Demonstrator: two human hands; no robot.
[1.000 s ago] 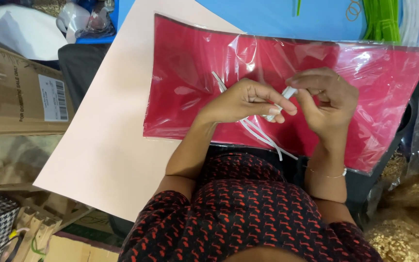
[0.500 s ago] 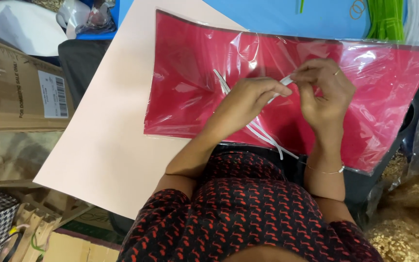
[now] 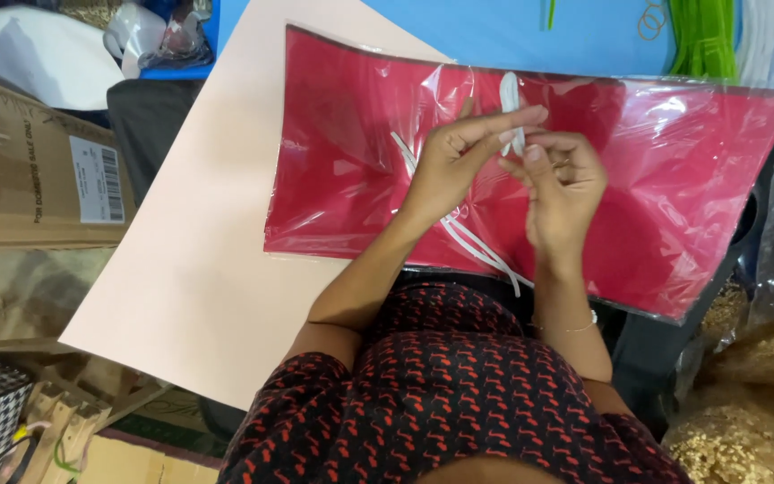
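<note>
While both hands were lower over the red sheet a moment ago, they have now moved up toward its far edge. The left hand (image 3: 454, 161) and the right hand (image 3: 562, 179) meet over the middle of the red sheet in its clear plastic sleeve (image 3: 674, 179). Between them is a thin white cord (image 3: 511, 103). A second ago the cord lay lower, pinched near the fingers. Now a small loop of it stands up above the fingertips, pointing at the far edge of the red sheet. The left hand is closed on the cord with thumb and pointing finger. The right hand's fingers are curled in tight beside it, also pinching the cord. My guess is that the cord is being looped or tied just here.

The rest of the white cord trails from under the left hand down to the near edge of the red sheet. Where it starts is hidden under the palms. I cannot tell if it goes through a hole in the red sheet or just lies on top. The shiny plastic makes glare, so the cord is hard to follow.

Under the red sheet, sticking out to its left, is a big pale pink card (image 3: 199, 269). Beyond the red sheet's far edge is a blue counter (image 3: 512, 36), with green strips (image 3: 700, 36) cut off at the top.
</note>
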